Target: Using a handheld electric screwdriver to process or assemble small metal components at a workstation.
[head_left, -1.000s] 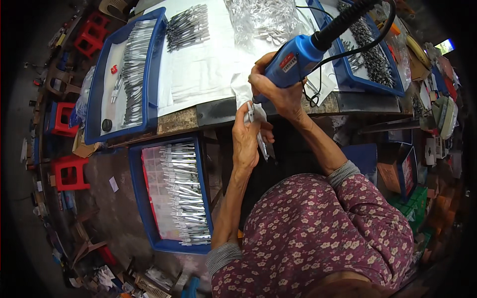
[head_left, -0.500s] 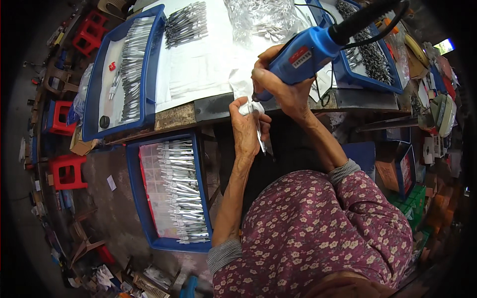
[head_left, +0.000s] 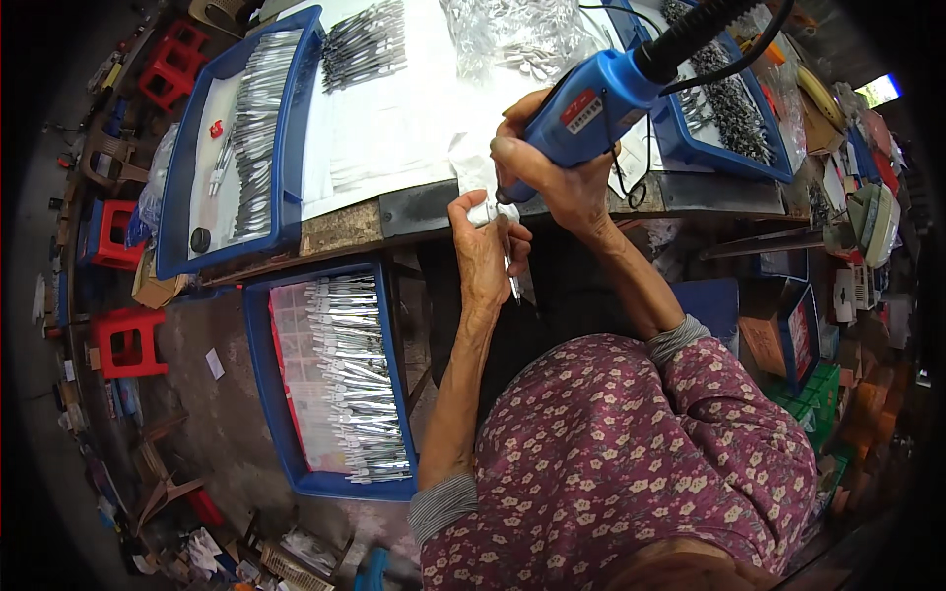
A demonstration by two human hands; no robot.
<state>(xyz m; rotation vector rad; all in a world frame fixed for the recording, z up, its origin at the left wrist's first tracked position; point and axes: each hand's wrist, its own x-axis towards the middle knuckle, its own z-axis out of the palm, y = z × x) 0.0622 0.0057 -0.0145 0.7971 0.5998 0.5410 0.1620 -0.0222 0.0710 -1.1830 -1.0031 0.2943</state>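
My right hand (head_left: pixel 567 177) is closed round a blue electric screwdriver (head_left: pixel 581 108). Its tip points down at the fingertips of my left hand (head_left: pixel 483 261), just off the table's front edge. My left hand is closed on a slender metal tool (head_left: pixel 512 279), whose thin end hangs below the fingers. Something white (head_left: pixel 483 212), perhaps cloth or tape, covers the fingertips at the screwdriver's tip. Whether the tip touches the metal is hidden. A white cloth or paper (head_left: pixel 473 163) lies on the table behind this hand.
On the table, a blue tray (head_left: pixel 288 197) of slender metal tools stands left, near a row of dark metal pieces (head_left: pixel 365 44). Plastic bags (head_left: pixel 493 30) of metal parts lie at the back. Another blue tray (head_left: pixel 724 158) stands right, and one (head_left: pixel 389 335) sits lower left.
The whole view has shifted slightly. The metal tool's hanging end shows less and sits closer to my left hand. Both hands keep their grips, with the screwdriver at the left fingertips.
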